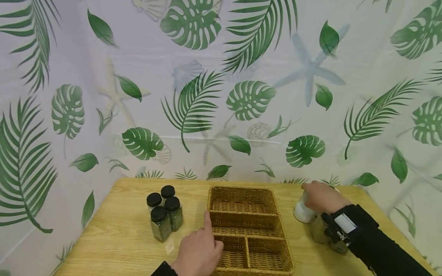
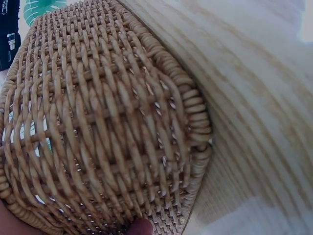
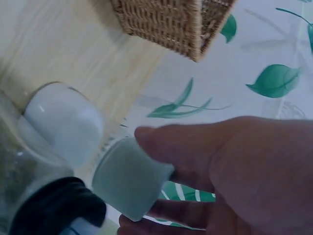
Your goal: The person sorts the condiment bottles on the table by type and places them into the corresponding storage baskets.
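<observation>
My left hand (image 1: 199, 251) holds the left wall of a wicker basket (image 1: 246, 236), index finger straight along the rim and thumb over the inside. In the left wrist view, a fingertip (image 2: 141, 227) touches the weave. Right of the basket, my right hand (image 1: 324, 197) pinches a pale green, round-cornered piece (image 3: 131, 177) between thumb and fingers. Just beyond it is a white container (image 3: 66, 122), seen below the hand in the head view; whether the two are joined, I cannot tell. Close by stands a glass jar (image 1: 319, 230) with a black lid (image 3: 58, 208).
Several glass spice jars (image 1: 160, 226) with black lids stand grouped on the wooden table (image 1: 114, 230), left of the basket. Another jar (image 1: 339, 247) sits partly under my right forearm. A leaf-patterned sheet (image 1: 214, 153) hangs behind the table.
</observation>
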Available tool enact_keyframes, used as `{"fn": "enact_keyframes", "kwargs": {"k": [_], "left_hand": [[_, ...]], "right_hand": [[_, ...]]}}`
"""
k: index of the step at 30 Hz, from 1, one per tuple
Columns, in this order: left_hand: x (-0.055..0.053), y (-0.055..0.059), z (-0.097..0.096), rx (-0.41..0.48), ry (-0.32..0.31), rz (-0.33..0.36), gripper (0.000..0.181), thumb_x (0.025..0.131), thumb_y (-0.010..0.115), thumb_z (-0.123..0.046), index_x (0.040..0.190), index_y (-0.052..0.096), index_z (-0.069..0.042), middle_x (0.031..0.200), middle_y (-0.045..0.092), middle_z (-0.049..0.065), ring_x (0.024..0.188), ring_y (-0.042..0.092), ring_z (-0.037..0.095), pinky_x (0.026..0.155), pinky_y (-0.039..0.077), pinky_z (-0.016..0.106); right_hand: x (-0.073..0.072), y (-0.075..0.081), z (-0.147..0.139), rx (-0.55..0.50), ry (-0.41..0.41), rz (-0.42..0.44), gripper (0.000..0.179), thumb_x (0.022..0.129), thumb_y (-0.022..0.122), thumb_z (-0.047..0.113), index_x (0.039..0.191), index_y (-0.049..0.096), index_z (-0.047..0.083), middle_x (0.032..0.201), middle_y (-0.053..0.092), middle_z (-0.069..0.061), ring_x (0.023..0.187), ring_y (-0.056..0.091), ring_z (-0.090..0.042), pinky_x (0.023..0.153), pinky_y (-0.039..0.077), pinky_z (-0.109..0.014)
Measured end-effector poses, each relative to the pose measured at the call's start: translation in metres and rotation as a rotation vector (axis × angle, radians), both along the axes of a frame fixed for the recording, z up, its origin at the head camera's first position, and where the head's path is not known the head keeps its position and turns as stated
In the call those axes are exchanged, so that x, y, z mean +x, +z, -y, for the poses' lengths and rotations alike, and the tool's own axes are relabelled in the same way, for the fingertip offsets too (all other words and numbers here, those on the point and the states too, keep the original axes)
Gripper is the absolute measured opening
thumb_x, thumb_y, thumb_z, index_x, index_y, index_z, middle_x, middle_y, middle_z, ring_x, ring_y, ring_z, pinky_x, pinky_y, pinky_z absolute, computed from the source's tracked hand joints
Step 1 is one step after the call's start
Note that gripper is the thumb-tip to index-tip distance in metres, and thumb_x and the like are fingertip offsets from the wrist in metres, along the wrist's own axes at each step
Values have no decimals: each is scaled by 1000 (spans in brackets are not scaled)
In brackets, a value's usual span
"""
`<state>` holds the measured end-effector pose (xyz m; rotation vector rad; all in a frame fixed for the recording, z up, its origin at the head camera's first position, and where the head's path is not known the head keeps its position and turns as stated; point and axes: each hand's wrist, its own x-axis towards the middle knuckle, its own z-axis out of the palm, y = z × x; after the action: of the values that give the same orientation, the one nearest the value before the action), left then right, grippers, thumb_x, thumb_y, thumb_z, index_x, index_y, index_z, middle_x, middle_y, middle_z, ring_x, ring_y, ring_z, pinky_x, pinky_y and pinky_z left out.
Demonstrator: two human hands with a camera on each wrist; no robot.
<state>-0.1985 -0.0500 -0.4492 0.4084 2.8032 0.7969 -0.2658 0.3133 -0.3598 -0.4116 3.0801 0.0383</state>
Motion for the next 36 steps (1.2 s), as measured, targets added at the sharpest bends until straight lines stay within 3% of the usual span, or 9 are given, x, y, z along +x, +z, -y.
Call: {"fn": "enact_keyframes", "kwargs": {"k": [6,23,28,36], "left_hand": [[1,0,-1,13,6,-8,75,101,43,-32,161,13,-1,64,47,6,51,27,20,51,18,41],[1,-2,0,31,22,-3,74,100,44,-32,161,15,-2,63,47,6,51,27,21,51,16,42],[1,-1,0,34,23,-6,75,100,45,-32,161,14,-2,63,47,6,50,29,21,51,17,42],[0,-1,0,34,37,14,76,100,45,-32,162,12,-3,66,49,7,51,34,23,52,19,43]], "right_hand": [[-1,-6,0,5,33,-23,24,85,67,-7,109,64,-9,89,61,-21,78,60,-35,62,50,-41],[7,-10,5,-9,140,-152,15,81,70,-7,94,65,-2,78,59,-11,68,56,-26,57,41,-35],[8,5,16,20,162,-226,17,78,71,-8,92,64,-1,76,56,-11,66,54,-26,57,42,-37],[6,51,43,-41,113,-262,31,75,70,-7,106,67,-6,87,64,-18,76,59,-32,60,50,-41]]}}
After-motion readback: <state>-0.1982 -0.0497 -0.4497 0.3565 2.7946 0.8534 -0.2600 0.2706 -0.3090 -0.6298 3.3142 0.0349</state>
